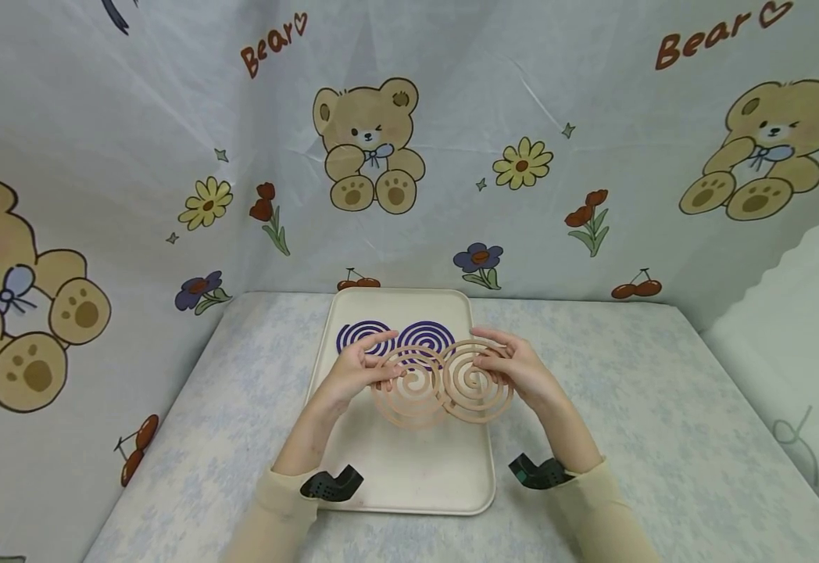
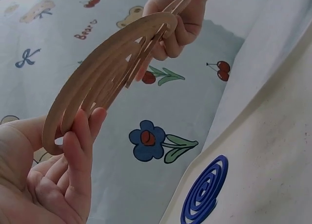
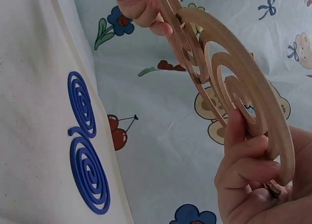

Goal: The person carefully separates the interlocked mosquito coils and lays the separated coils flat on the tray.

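Note:
Two tan spiral coils, which look like mosquito coils, are held up over the tray and overlap along their inner edges. My left hand (image 1: 350, 374) pinches the left tan coil (image 1: 415, 382) between thumb and fingers. The right tan coil (image 1: 475, 381) is gripped at its outer side by my right hand (image 1: 526, 373). In both wrist views the tan coils are tilted and cross each other; whether they are hooked together I cannot tell. Behind them two blue spiral coils (image 3: 90, 175) lie flat, side by side, partly hidden by my hands in the head view.
A cream rectangular tray (image 1: 409, 489) lies under the hands and bears the blue coils. It stands on a pale blue-white mottled table (image 1: 627, 438). A white cloth printed with bears (image 1: 374, 148) and flowers hangs behind and at the left. Dark devices (image 1: 332, 485) sit on both wrists.

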